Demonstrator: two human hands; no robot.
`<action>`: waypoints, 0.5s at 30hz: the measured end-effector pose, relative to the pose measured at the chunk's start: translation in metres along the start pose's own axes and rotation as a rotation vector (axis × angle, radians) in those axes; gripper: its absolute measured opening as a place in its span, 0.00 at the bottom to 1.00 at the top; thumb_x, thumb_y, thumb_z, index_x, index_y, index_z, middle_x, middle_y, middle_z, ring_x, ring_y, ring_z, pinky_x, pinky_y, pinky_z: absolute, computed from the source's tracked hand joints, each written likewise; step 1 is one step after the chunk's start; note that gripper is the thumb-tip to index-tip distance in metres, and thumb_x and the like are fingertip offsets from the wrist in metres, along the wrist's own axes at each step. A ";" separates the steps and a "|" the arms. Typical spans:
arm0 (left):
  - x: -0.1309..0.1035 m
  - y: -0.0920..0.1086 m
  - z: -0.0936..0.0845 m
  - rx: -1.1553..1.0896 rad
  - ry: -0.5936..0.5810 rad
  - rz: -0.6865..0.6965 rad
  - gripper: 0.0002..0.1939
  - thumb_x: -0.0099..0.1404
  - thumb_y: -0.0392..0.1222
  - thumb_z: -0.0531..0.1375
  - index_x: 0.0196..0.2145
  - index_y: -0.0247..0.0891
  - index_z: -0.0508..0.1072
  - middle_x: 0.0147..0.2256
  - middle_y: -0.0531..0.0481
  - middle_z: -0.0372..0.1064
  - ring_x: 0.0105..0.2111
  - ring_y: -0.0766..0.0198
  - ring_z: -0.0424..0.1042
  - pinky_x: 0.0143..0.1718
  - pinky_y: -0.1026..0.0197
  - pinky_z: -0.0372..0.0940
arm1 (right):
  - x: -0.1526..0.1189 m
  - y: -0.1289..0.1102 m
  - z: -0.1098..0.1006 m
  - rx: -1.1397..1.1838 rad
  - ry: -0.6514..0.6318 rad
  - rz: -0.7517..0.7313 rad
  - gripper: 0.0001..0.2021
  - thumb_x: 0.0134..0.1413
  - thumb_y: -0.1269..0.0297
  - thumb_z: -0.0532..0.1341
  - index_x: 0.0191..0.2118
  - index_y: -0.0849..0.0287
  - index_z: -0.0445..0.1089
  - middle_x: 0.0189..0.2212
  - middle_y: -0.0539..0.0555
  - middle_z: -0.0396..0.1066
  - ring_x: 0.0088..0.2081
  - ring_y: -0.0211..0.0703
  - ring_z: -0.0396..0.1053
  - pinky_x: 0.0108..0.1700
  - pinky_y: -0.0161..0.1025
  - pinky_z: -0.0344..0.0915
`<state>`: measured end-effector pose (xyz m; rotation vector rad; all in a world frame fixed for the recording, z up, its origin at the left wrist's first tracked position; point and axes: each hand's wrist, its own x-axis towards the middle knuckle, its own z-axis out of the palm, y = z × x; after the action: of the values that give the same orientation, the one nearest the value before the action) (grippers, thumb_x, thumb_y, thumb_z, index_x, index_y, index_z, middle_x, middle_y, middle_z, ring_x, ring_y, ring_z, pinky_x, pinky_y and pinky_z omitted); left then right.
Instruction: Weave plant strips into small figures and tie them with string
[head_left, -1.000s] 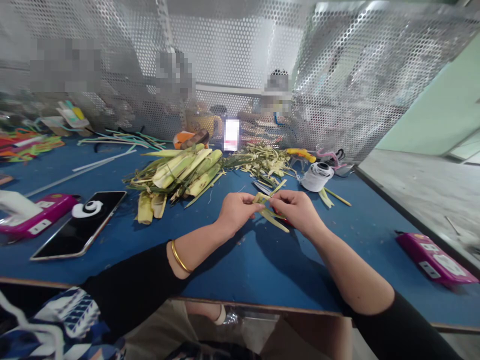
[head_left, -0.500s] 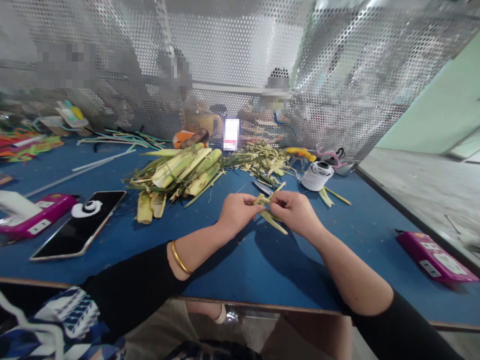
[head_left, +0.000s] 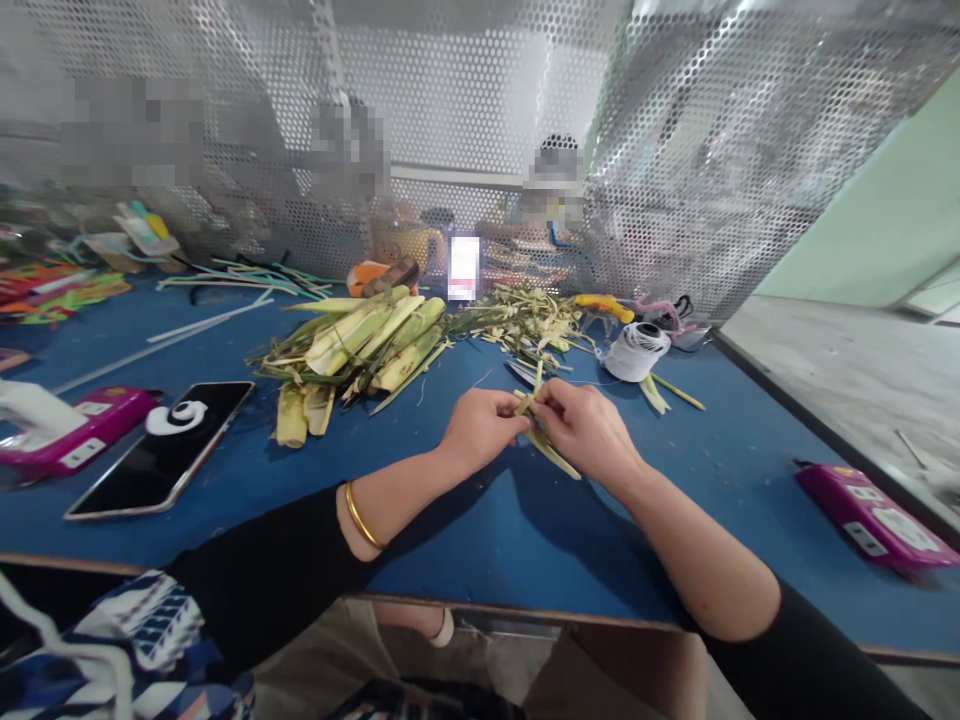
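My left hand (head_left: 484, 425) pinches a small piece of folded green leaf strips (head_left: 553, 455) between thumb and fingers. Close against it, my right hand (head_left: 585, 425) is closed on the same strips, with one narrow end standing up above the fingertips and longer ends hanging down to the right. The fingers hide how the strips cross. Just behind the hands lies a pair of scissors (head_left: 521, 374), partly covered. A pile of green leaf sheaths and stalks (head_left: 367, 345) rests to the left, and shredded leaf scraps (head_left: 536, 318) are heaped beyond.
A spool of white thread (head_left: 636, 352) stands behind my right hand, near a yellow-handled tool (head_left: 604, 305). A phone (head_left: 161, 450) and a magenta power strip (head_left: 94, 430) lie left; another magenta power strip (head_left: 874, 515) sits right. A perforated metal screen (head_left: 465, 90) borders the blue table (head_left: 480, 540).
The short upper strip end has swung from leaning right to nearly upright. My right hand has shifted slightly and turned, its fingers now closer to the left fingertips.
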<state>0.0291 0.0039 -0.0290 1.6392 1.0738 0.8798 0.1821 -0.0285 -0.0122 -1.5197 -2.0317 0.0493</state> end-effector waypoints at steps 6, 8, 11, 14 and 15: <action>-0.002 0.002 -0.002 -0.035 -0.089 0.007 0.06 0.53 0.37 0.60 0.26 0.34 0.77 0.19 0.56 0.66 0.18 0.71 0.62 0.23 0.68 0.59 | 0.002 0.002 -0.013 0.016 0.187 0.051 0.12 0.59 0.59 0.54 0.36 0.57 0.73 0.30 0.54 0.73 0.30 0.42 0.67 0.33 0.37 0.57; -0.004 0.003 -0.001 0.002 -0.154 0.024 0.05 0.53 0.38 0.60 0.25 0.35 0.76 0.19 0.56 0.66 0.19 0.71 0.63 0.22 0.68 0.59 | 0.005 0.007 -0.014 -0.025 0.167 0.035 0.14 0.57 0.57 0.56 0.28 0.57 0.75 0.29 0.55 0.72 0.33 0.43 0.67 0.36 0.39 0.57; -0.006 0.007 -0.001 0.043 -0.245 0.009 0.05 0.52 0.37 0.60 0.22 0.35 0.74 0.18 0.56 0.64 0.19 0.71 0.63 0.22 0.68 0.58 | 0.007 0.015 -0.012 0.198 -0.109 0.128 0.14 0.52 0.56 0.59 0.23 0.58 0.73 0.24 0.52 0.71 0.29 0.41 0.65 0.32 0.37 0.57; -0.008 0.011 -0.003 0.041 -0.288 -0.049 0.03 0.51 0.36 0.61 0.23 0.35 0.75 0.17 0.57 0.63 0.17 0.72 0.61 0.22 0.68 0.57 | 0.007 0.022 -0.008 0.498 -0.317 0.276 0.11 0.46 0.56 0.62 0.26 0.58 0.73 0.22 0.49 0.69 0.25 0.37 0.62 0.29 0.35 0.56; -0.009 0.013 -0.004 0.025 -0.308 -0.065 0.03 0.51 0.36 0.61 0.22 0.35 0.74 0.17 0.57 0.62 0.17 0.72 0.60 0.21 0.69 0.57 | 0.007 0.023 -0.008 0.553 -0.345 0.308 0.11 0.44 0.56 0.63 0.26 0.59 0.73 0.21 0.49 0.69 0.24 0.36 0.60 0.28 0.35 0.55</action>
<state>0.0259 -0.0050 -0.0165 1.6852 0.9195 0.5506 0.2042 -0.0168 -0.0111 -1.5031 -1.7881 0.9696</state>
